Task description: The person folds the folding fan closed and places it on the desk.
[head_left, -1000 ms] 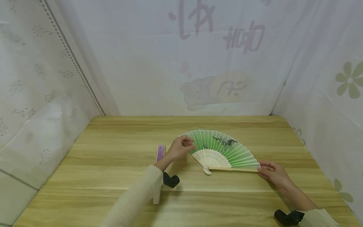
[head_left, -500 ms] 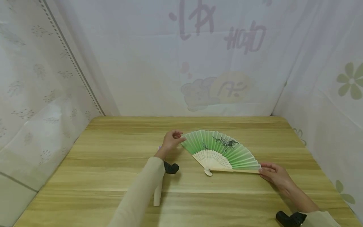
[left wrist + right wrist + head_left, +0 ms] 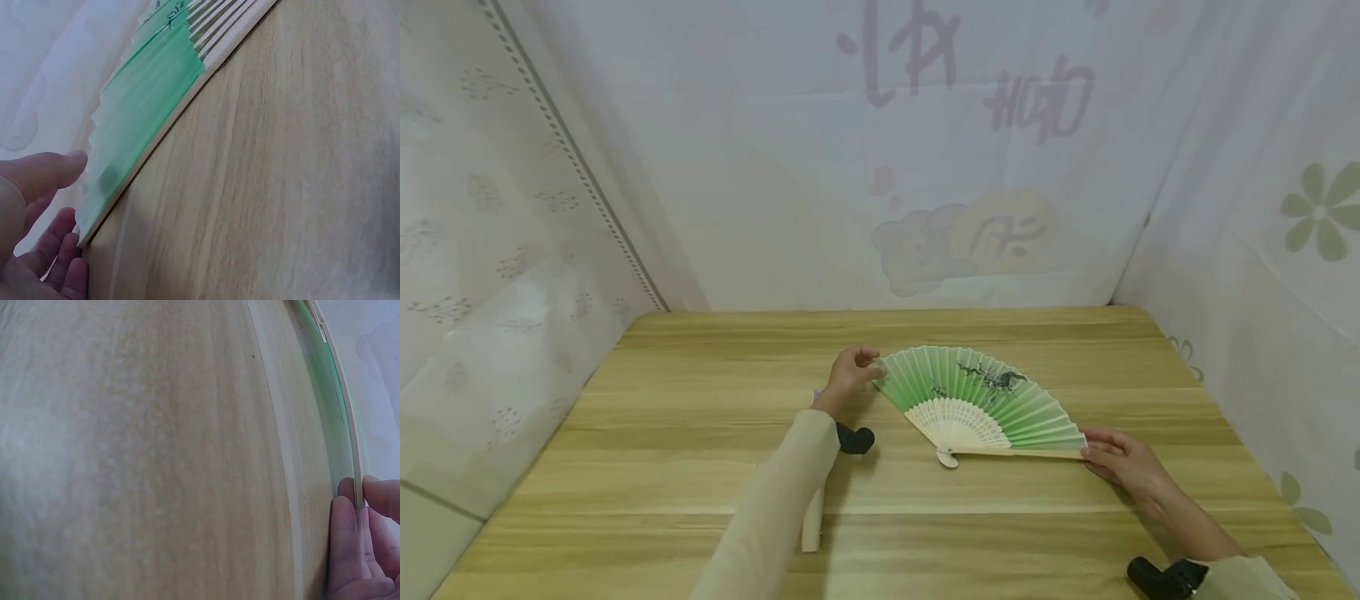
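A folding fan (image 3: 977, 400), green fading to white with a dark branch print and pale slotted ribs, is spread wide over the wooden table. At its right end, my right hand (image 3: 1131, 471) pinches the outer rib between thumb and fingers; the right wrist view shows the rib (image 3: 350, 419) between them. My left hand (image 3: 850, 379) is at the fan's left tip. In the left wrist view its fingertips (image 3: 65, 222) touch the tip, while the thumb stands apart above the green cloth (image 3: 134, 137). The fan's pivot end (image 3: 947, 458) points towards me.
A long narrow cream box (image 3: 812, 525) with a purple part lies under my left forearm, mostly hidden. The wooden table (image 3: 970, 533) is bounded by pale printed cloth (image 3: 760, 208) at the back and sides.
My left hand has moved left from over the green cloth to the fan's left tip. The right hand keeps its grip, and the fan stays spread in place.
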### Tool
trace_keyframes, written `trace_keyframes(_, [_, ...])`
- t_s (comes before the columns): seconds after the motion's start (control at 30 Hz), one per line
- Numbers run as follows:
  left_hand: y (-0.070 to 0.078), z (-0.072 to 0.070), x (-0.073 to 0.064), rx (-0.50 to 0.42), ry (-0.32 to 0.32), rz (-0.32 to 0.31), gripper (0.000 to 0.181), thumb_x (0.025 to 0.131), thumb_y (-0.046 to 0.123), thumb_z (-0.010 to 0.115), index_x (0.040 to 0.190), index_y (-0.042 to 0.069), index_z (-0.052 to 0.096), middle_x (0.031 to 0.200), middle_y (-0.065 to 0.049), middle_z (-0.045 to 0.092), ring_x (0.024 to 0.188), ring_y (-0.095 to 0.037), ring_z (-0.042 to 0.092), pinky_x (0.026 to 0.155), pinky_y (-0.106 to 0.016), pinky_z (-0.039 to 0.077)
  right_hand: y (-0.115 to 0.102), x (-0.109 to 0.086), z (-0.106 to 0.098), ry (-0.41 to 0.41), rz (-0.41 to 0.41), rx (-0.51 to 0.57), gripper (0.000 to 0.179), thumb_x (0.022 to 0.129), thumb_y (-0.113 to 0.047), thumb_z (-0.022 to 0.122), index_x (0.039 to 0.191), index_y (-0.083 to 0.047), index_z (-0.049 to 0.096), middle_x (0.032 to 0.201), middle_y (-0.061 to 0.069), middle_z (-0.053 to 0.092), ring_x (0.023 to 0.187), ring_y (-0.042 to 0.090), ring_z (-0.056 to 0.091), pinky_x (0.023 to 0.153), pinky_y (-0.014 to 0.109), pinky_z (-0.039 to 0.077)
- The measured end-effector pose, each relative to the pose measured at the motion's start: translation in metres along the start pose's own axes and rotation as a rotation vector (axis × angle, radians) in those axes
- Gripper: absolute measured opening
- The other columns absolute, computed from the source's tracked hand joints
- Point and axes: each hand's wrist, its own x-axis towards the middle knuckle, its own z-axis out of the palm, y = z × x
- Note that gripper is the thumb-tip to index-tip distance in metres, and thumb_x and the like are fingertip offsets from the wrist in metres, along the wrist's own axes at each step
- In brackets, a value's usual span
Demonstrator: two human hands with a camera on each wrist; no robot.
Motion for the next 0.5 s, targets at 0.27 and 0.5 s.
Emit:
trace_keyframes(0.27, [-0.0036,0.0023,0.0023,0.007,-0.004,-0.009,0.033,0.075,0.001,0.066,0.106,-0.002,0.056,0.11,-0.015,0.054,0.104,-0.027,0.048,0.089,-0.035,0.041,-0.0013,0.0013,-0.0001,-0.013,0.02,0.025,0.058,0.083,-0.008,0.061,0.126,0.017,0.031,0.091,-0.004,0.06,0.082,0.004,0.058,0.075,0.022,0.049])
trace_keyframes(0.5, [-0.0058,0.0059,0.0024,0.033,0.027,0.048,0.033,0.073,-0.001,0.068,0.103,-0.005,0.056,0.103,-0.016,0.056,0.097,-0.027,0.05,0.084,-0.034,0.043,-0.0002,0.0017,-0.0012,-0.011,0.021,0.035,0.057,0.083,-0.007,0.061,0.125,0.017,0.033,0.089,-0.005,0.06,0.082,0.004,0.058,0.074,0.021,0.049])
